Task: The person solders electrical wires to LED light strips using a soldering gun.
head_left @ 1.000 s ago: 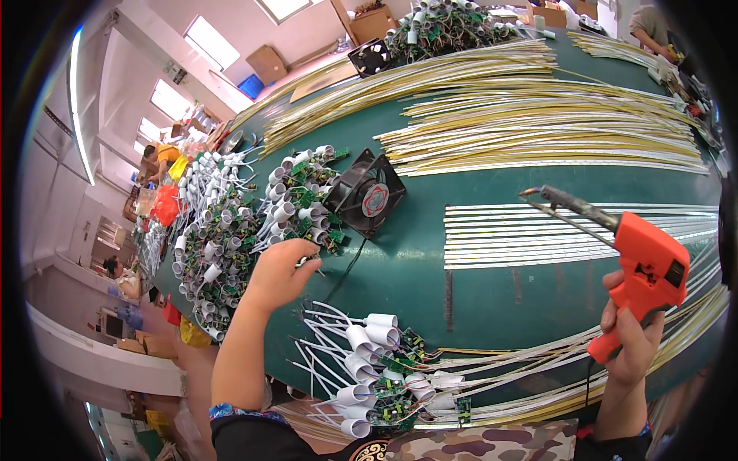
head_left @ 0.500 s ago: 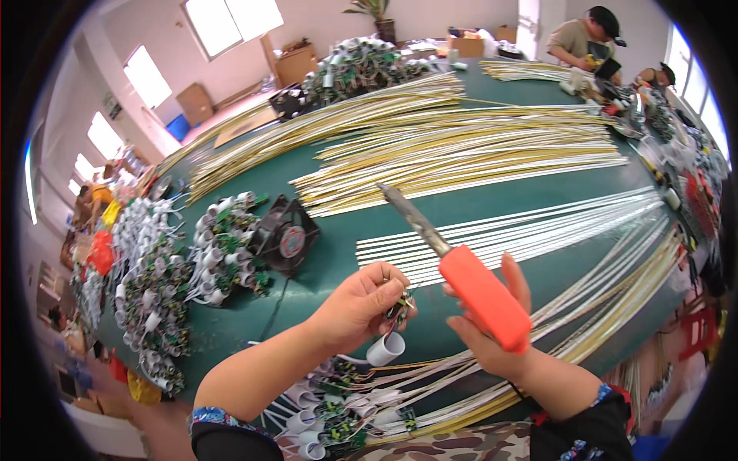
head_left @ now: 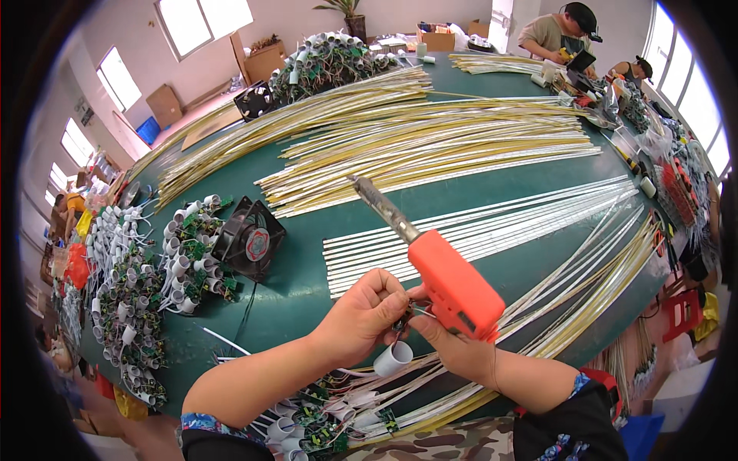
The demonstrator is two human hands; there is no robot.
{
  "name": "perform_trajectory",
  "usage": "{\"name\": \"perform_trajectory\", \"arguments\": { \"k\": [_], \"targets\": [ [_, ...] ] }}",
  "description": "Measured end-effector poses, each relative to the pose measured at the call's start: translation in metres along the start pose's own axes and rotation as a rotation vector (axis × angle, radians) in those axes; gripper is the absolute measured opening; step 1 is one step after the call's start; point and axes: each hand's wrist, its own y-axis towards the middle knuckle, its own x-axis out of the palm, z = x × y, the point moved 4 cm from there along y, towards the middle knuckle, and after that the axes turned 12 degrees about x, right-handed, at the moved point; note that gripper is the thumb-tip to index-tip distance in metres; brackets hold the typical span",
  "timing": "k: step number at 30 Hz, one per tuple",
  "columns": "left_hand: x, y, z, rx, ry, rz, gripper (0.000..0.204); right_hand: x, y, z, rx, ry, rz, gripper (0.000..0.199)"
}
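My left hand (head_left: 355,323) pinches a small circuit board (head_left: 400,323) with thin wires, mostly hidden by the fingers. A short white plastic tube cap (head_left: 393,359) hangs just below it. My right hand (head_left: 463,359) holds a soldering iron (head_left: 453,280) with a boxy red-orange handle. Its metal tip points up and to the left, away from the board. The right thumb and a fingertip reach the wires beside my left fingers. Below my forearms lies a heap of white caps with green boards (head_left: 315,422), some joined to long strips.
Thin white strips (head_left: 461,230) lie fanned out beyond my hands, with yellow and white strip bundles (head_left: 430,150) farther back. A black fan (head_left: 250,240) stands left, beside piles of capped boards (head_left: 127,307). A co-worker (head_left: 555,42) sits at the far right.
My right hand has moved left with the soldering iron, and its fingertips now meet the left hand's at the board. The whole view has shifted slightly.
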Motion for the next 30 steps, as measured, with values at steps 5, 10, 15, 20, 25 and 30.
{"name": "perform_trajectory", "arguments": {
  "k": [5,10,15,20,25,30],
  "targets": [
    [0.001,-0.003,-0.001,-0.045,0.036,-0.058,0.025,-0.010,0.006,-0.013,0.229,0.064,0.009,0.042],
    [0.001,-0.010,0.009,-0.084,-0.004,-0.148,0.030,-0.024,0.017,-0.015,0.550,0.405,-0.022,0.025],
    [-0.006,-0.009,0.009,-0.005,-0.034,-0.019,0.030,-0.039,0.021,-0.004,0.322,0.178,0.091,0.028],
    [-0.008,-0.002,0.007,-0.010,-0.001,0.124,0.025,-0.015,0.005,-0.012,0.124,0.026,0.024,0.052],
    [-0.013,0.000,-0.009,-0.038,0.036,0.184,0.030,-0.001,0.000,-0.008,-0.169,-0.181,0.016,0.095],
    [-0.014,-0.001,-0.003,-0.050,0.055,0.133,0.029,-0.004,0.001,-0.008,-0.175,-0.189,-0.015,0.093]
  ]
}}
